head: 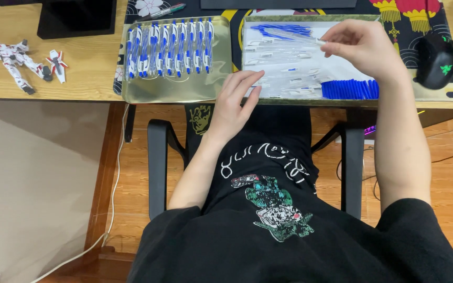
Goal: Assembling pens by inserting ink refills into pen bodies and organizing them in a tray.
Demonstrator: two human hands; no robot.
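Note:
My right hand point(362, 46) is raised over the right tray point(310, 57), pinching a clear pen barrel point(310, 37) between thumb and fingers. That tray holds loose clear barrels, blue refills point(281, 29) at the back and a row of blue caps point(349, 89) at the front right. My left hand point(235, 102) rests with fingers apart at the desk's front edge, fingertips touching the near left corner of the right tray, holding nothing. To its left a gold tray point(179, 89) carries a row of assembled blue and white pens point(169, 48).
A black computer mouse point(435, 62) sits on a patterned desk mat at the right. A white toy robot figure point(19, 63) lies on the wooden desk at the left, behind it a black box. Below are a chair's armrests, my lap and a tiled floor with cables.

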